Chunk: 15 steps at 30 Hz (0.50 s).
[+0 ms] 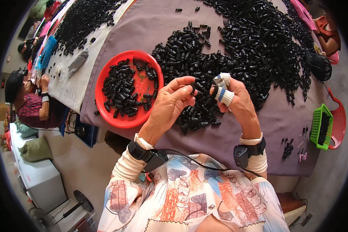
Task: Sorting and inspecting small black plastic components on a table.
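My left hand point(168, 102) is closed, pinching a small black plastic piece point(193, 88) between thumb and fingertips. Facing it across a short gap is my right hand point(241, 102), its fingers curled in. Striped cloth covers point(223, 95) wrap its thumb and a finger. Something dark shows at that thumb's tip, but I cannot make out what the hand holds. Both hands are above the near side of a large heap of small black cylindrical pieces point(251, 50). Left of my left hand stands a round red basin point(99, 110), partly filled with similar black pieces.
A mauve cloth point(220, 145) covers the table. At its right edge are a green basket point(318, 129) with black pieces and a red chair point(339, 118). Small loose pieces point(287, 149) lie nearby. Another person point(33, 104) works at the left table; a cable crosses my front.
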Each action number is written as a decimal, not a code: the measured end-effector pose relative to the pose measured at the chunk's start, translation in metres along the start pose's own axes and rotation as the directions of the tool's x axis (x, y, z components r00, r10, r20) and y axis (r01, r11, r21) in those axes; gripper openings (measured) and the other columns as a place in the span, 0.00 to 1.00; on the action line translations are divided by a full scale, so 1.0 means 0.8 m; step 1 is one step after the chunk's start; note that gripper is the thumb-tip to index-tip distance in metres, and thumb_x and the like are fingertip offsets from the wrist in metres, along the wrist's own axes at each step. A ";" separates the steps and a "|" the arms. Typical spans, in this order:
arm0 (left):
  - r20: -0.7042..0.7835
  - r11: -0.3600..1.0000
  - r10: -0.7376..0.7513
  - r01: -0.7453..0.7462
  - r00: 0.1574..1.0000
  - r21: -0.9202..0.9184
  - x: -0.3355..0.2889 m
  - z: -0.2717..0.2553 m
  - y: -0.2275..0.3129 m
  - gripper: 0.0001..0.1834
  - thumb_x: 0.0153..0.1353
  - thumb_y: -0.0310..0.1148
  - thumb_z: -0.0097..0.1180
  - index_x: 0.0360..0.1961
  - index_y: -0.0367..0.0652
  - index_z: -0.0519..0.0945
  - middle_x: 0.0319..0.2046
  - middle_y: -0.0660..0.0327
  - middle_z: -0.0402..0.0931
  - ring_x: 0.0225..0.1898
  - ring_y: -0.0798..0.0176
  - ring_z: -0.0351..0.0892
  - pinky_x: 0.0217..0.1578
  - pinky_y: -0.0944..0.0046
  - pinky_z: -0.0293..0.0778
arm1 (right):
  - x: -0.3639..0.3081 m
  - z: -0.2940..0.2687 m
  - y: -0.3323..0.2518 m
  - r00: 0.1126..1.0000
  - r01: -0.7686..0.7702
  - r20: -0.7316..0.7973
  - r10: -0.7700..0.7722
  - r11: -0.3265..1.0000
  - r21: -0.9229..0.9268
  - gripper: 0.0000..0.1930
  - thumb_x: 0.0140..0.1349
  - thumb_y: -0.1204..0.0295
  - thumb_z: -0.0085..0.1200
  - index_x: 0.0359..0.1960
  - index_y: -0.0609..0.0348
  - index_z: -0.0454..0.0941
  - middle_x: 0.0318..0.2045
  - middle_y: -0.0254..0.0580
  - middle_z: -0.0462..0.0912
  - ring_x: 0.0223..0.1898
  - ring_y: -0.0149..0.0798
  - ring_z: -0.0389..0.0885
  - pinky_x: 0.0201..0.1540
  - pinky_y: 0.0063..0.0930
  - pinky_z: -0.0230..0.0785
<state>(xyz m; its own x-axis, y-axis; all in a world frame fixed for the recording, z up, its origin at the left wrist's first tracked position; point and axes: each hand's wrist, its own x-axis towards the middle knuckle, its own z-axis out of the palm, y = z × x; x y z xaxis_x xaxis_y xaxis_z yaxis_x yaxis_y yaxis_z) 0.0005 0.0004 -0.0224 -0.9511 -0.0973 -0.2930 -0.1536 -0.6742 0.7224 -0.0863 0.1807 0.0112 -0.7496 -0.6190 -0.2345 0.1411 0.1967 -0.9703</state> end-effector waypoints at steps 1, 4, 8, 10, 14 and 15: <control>0.054 0.990 -0.035 0.042 0.998 -0.132 -0.001 0.001 0.005 0.12 0.61 0.26 0.50 0.45 0.36 0.72 0.33 0.59 0.76 0.31 0.68 0.77 0.35 0.67 0.74 | 0.003 0.005 -0.001 1.000 -0.004 0.006 0.004 1.000 0.004 0.09 0.55 0.67 0.56 0.33 0.59 0.76 0.15 0.28 0.70 0.13 0.20 0.65 0.15 0.16 0.56; 0.119 0.947 -0.067 0.100 0.991 -0.306 -0.007 0.003 0.011 0.14 0.63 0.27 0.47 0.50 0.36 0.70 0.34 0.56 0.76 0.32 0.66 0.77 0.37 0.65 0.74 | 0.008 0.018 -0.011 0.999 0.021 0.030 -0.022 0.999 0.036 0.11 0.54 0.69 0.57 0.37 0.60 0.75 0.20 0.29 0.74 0.15 0.20 0.67 0.15 0.15 0.59; 0.153 0.907 -0.062 0.120 0.986 -0.404 -0.013 0.004 0.009 0.15 0.64 0.28 0.46 0.52 0.36 0.68 0.34 0.56 0.76 0.32 0.66 0.77 0.39 0.64 0.73 | 0.011 0.028 -0.017 0.999 0.044 0.020 -0.045 0.998 0.035 0.11 0.53 0.71 0.58 0.37 0.60 0.74 0.20 0.29 0.74 0.16 0.19 0.67 0.16 0.14 0.60; 0.146 0.906 -0.065 0.120 0.987 -0.405 -0.014 0.004 0.008 0.15 0.64 0.28 0.46 0.51 0.36 0.68 0.34 0.56 0.76 0.32 0.66 0.77 0.39 0.63 0.73 | 0.012 0.029 -0.016 0.999 0.048 0.020 -0.049 0.997 0.055 0.10 0.52 0.72 0.57 0.37 0.59 0.74 0.21 0.29 0.75 0.16 0.19 0.67 0.16 0.14 0.60; 0.129 0.913 -0.076 0.121 0.989 -0.390 -0.016 0.005 0.007 0.15 0.64 0.28 0.46 0.51 0.36 0.68 0.34 0.56 0.76 0.31 0.67 0.76 0.38 0.64 0.72 | 0.011 0.030 -0.016 0.998 0.055 0.003 -0.056 0.996 0.064 0.11 0.51 0.75 0.55 0.38 0.59 0.75 0.23 0.29 0.77 0.17 0.19 0.68 0.17 0.13 0.61; 0.127 0.913 -0.078 0.122 0.989 -0.390 -0.016 0.004 0.006 0.15 0.64 0.28 0.46 0.51 0.36 0.68 0.34 0.56 0.76 0.31 0.67 0.76 0.38 0.64 0.72 | 0.011 0.030 -0.015 0.999 0.053 0.004 -0.054 0.996 0.065 0.11 0.51 0.75 0.55 0.38 0.59 0.75 0.23 0.29 0.77 0.17 0.19 0.68 0.17 0.13 0.61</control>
<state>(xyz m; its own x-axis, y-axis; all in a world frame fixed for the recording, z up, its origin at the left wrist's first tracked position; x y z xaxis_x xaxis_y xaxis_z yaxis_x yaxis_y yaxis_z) 0.0111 0.0007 -0.0135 -0.9627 0.0495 -0.2662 -0.1517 -0.9128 0.3791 -0.0791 0.1548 0.0191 -0.7535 -0.6317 -0.1823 0.1427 0.1135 -0.9832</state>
